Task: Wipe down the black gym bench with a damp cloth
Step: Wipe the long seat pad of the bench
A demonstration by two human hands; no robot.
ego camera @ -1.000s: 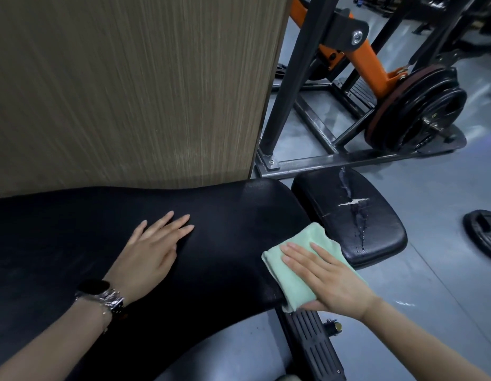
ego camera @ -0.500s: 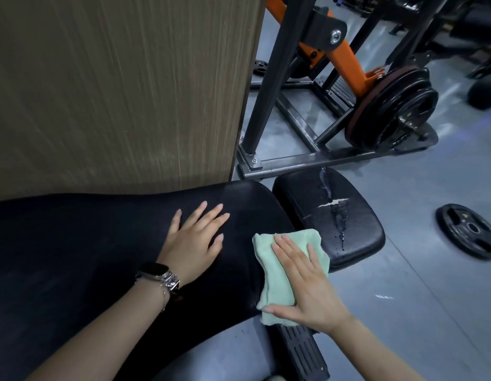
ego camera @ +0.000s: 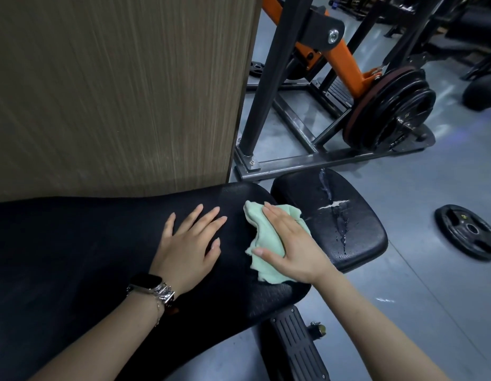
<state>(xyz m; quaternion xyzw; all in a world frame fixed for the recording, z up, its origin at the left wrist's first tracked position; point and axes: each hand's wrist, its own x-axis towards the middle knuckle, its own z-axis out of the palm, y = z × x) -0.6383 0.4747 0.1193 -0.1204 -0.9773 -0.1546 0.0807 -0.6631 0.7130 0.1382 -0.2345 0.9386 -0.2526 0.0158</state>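
Note:
The black gym bench [ego camera: 73,257] runs from the left edge to the middle of the view, with a separate torn seat pad [ego camera: 357,232] at its right end. A pale green cloth [ego camera: 263,237] lies crumpled on the long pad's right end. My right hand [ego camera: 291,248] presses flat on the cloth with straight fingers. My left hand [ego camera: 189,243], a watch and bracelet on its wrist, rests flat on the pad just left of the cloth.
A wood-grain wall panel [ego camera: 115,92] stands right behind the bench. A black and orange machine frame [ego camera: 321,78] with stacked weight plates [ego camera: 390,111] stands behind the seat pad. A loose weight plate [ego camera: 469,232] lies on the grey floor at the right. The bench's ribbed foot [ego camera: 299,350] is below.
My right hand has slid the cloth leftward and farther up the pad's end, bunching it. My left hand stays flat on the pad close beside it.

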